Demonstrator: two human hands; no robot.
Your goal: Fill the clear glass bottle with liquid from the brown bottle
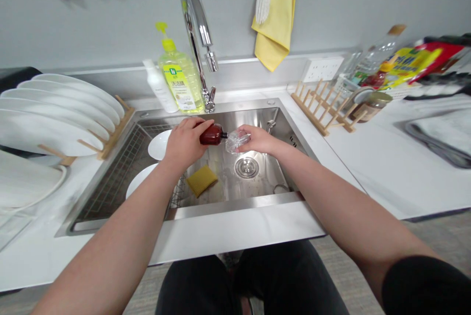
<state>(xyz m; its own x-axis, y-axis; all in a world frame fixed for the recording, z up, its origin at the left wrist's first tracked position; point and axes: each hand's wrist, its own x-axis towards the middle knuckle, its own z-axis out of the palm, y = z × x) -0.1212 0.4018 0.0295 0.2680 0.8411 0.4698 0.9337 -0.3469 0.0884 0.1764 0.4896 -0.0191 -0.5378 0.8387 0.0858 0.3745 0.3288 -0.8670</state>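
Dark red bottle (pixel 211 134) sideways in closed left hand (pixel 184 142), neck facing clear, shiny item (pixel 234 142) pinched by right hand (pixel 258 139), contact unclear; sponge (pixel 201 180) unheld, nearer the body.

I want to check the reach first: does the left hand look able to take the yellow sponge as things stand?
Probably not: the left hand is busy gripping the reddish-brown bottle. Otherwise the way seems free, as the yellow sponge lies close by in the sink, uncovered.
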